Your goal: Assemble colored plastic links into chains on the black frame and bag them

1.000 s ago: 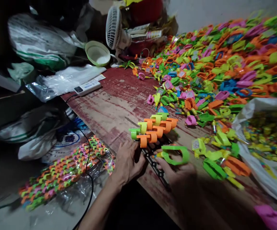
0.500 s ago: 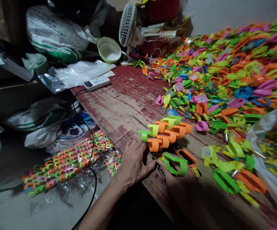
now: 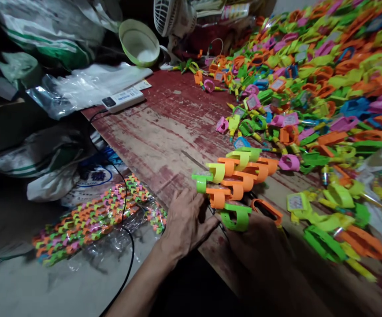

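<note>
At the near edge of the worn tabletop (image 3: 151,136), I see the left hand (image 3: 184,222) pressed by a dark rack (image 3: 211,210), thumb stretched toward the other hand; whether its grip is closed on the rack, I can't tell. Deep in shadow, the right hand (image 3: 257,242) has a narrow grip on a green band (image 3: 236,219), just below staggered rows of coloured bands (image 3: 242,181), mostly orange. An orange band (image 3: 270,208) shows just beyond the knuckles; I can't make out whether it's held. To the right lie loose bands (image 3: 326,244), near a white sack (image 3: 380,176). Down on the left, packed bands (image 3: 91,224) lie with clear plastic. Farther off, a huge heap of bands (image 3: 326,88) climbs on the right; across from it are a white box (image 3: 123,100) with a cable, a pale green bowl (image 3: 139,42) and a fan (image 3: 166,16).
</note>
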Motion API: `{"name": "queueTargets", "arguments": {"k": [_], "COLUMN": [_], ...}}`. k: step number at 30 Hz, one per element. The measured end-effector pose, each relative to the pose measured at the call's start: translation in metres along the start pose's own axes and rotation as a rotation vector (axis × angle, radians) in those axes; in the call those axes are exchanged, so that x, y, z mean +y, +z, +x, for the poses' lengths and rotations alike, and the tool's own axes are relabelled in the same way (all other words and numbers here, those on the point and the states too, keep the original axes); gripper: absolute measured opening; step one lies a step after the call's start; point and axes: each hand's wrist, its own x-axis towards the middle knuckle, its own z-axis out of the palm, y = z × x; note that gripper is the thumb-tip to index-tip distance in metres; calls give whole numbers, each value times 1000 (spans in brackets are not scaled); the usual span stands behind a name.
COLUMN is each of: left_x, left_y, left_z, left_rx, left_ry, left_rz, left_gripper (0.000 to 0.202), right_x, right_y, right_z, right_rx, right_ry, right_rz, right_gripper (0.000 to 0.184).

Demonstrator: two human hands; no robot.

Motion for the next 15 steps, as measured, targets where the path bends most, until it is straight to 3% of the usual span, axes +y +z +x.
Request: {"name": "queueTargets", "arguments": {"k": [4,8,12,15], "left_x": [3,4,4,4], "left_y": [0,1,0,-3], "left_z": [2,1,2,4], "left_rx": [1,10,56,52], "left_ry": [-22,-23,-16,-10], "left_rz": [-30,-61,-55,-73], "left_gripper": [24,29,29,26], "right_x": [-2,5,5,7], "right_y": [3,17,17,-9], "right_z": [5,7,-2,-18], "right_rx": [3,137,108,181], "right_ry": [-126,-272,-264,-144], "right_rz": [19,-17,36,-6], "right_gripper": [24,23,28,26]}}
